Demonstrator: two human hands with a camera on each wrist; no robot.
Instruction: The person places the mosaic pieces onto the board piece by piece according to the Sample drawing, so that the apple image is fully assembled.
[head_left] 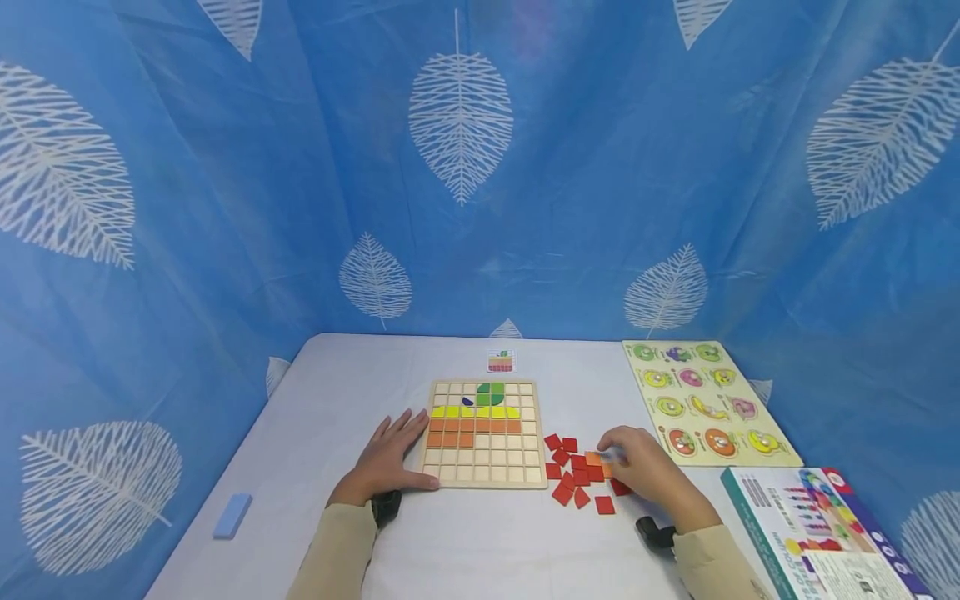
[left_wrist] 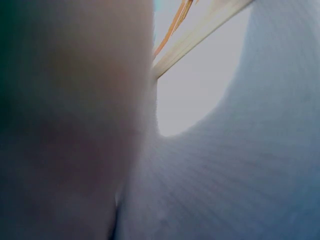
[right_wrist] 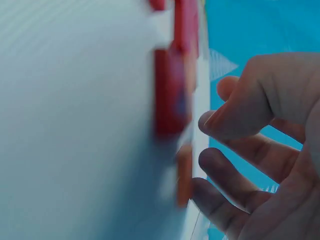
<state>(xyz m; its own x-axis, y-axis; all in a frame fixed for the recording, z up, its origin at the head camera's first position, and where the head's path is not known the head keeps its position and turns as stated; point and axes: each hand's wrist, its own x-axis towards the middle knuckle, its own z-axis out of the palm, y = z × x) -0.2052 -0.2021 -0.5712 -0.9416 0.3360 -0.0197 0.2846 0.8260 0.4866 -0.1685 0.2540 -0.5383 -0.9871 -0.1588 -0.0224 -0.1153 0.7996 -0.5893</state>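
Note:
My left hand [head_left: 390, 458] rests with fingers spread along the left edge of a wooden grid board [head_left: 487, 457], thumb by its lower corner. On the board lie green pieces [head_left: 491, 393], a small dark blue piece [head_left: 467, 402], a yellow row [head_left: 476, 412] and orange squares [head_left: 452, 440]. My right hand [head_left: 641, 462] hovers, fingers loosely bent, at the right side of a loose pile of red tiles [head_left: 577, 477] with a few orange tiles [head_left: 592, 458] among them. In the right wrist view its fingertips [right_wrist: 212, 159] are close to an orange tile [right_wrist: 184, 175], with nothing visible between them.
A small pattern card [head_left: 502, 361] lies behind the board. To the right are a fruit puzzle board [head_left: 705, 408] and a colourful box [head_left: 817, 533]. A light blue block [head_left: 232, 516] lies at the left. Blue leaf-patterned cloth [head_left: 555, 250] surrounds the white table.

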